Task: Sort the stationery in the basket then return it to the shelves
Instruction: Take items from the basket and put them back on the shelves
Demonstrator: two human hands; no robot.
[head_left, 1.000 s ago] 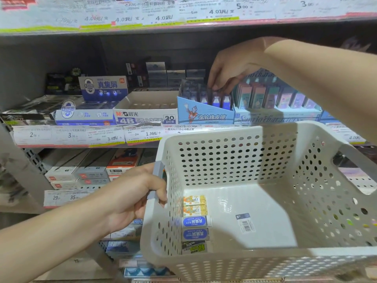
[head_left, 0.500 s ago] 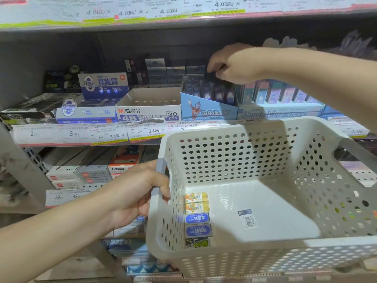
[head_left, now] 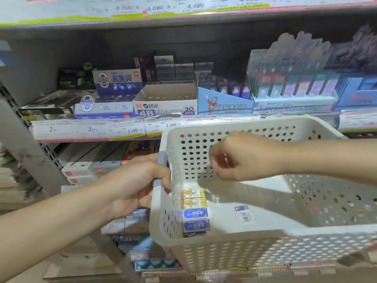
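My left hand (head_left: pixel 136 186) grips the grey handle (head_left: pixel 160 170) on the left side of a white perforated basket (head_left: pixel 265 248) held in front of the shelves. Inside, along the left wall, lie two yellow erasers (head_left: pixel 193 198), two blue-labelled erasers (head_left: pixel 195 219) and a dark one (head_left: pixel 194 234). A barcode sticker (head_left: pixel 243 214) lies on the basket floor. My right hand (head_left: pixel 238 158) hovers inside the basket above the erasers, blurred, fingers loosely curled, with nothing seen in it.
The middle shelf holds eraser display boxes: a blue-white box (head_left: pixel 117 81), a white 4B eraser box (head_left: pixel 165 106), a blue cartoon-hero box (head_left: pixel 223 104) and a pastel display (head_left: pixel 293 92). Price tags (head_left: pixel 91 129) line the shelf edge. Boxed goods (head_left: pixel 89 168) fill lower shelves.
My right hand has left the blue cartoon box on the shelf and dropped down into the basket. My left hand keeps holding the handle.
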